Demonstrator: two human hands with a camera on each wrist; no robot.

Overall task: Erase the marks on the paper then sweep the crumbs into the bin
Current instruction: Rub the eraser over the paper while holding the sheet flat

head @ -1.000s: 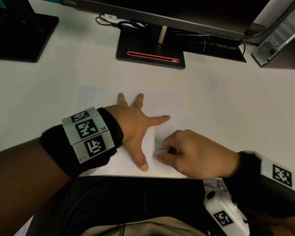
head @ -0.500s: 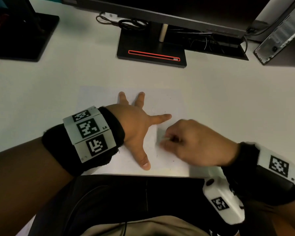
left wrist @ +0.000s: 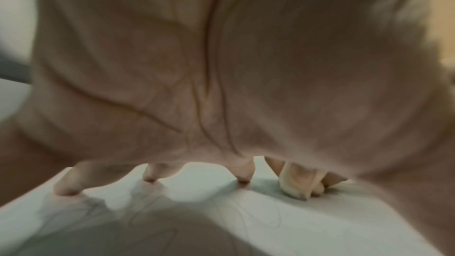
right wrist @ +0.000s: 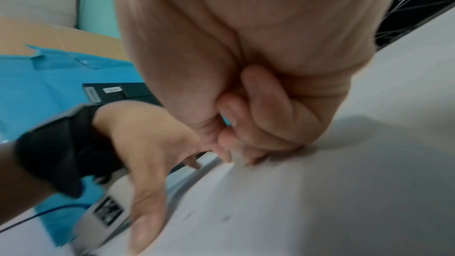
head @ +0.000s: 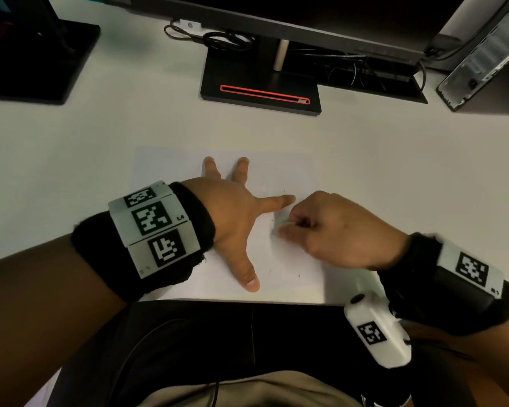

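Note:
A white sheet of paper [head: 291,177] lies on the white desk near its front edge. My left hand [head: 238,210] presses flat on it with the fingers spread, the fingertips [left wrist: 150,178] down on the sheet. Just right of the left index finger, my right hand [head: 285,227] pinches a small pale eraser [head: 285,223] and holds it against the paper. The eraser [right wrist: 237,160] shows between the right thumb and fingertips in the right wrist view. Faint pencil lines [left wrist: 246,215] and small dark specks [head: 299,276] remain on the sheet. No bin is in view.
A black monitor stand with a red stripe [head: 262,92] sits behind the paper, with cables [head: 218,36] at its back. Another black base [head: 36,60] stands at the far left and a computer case [head: 482,54] at the far right. The desk edge [head: 247,301] runs just below the paper.
My right hand has moved with the eraser away from the desk's front edge, up the paper toward the left index finger. The left hand has stayed put.

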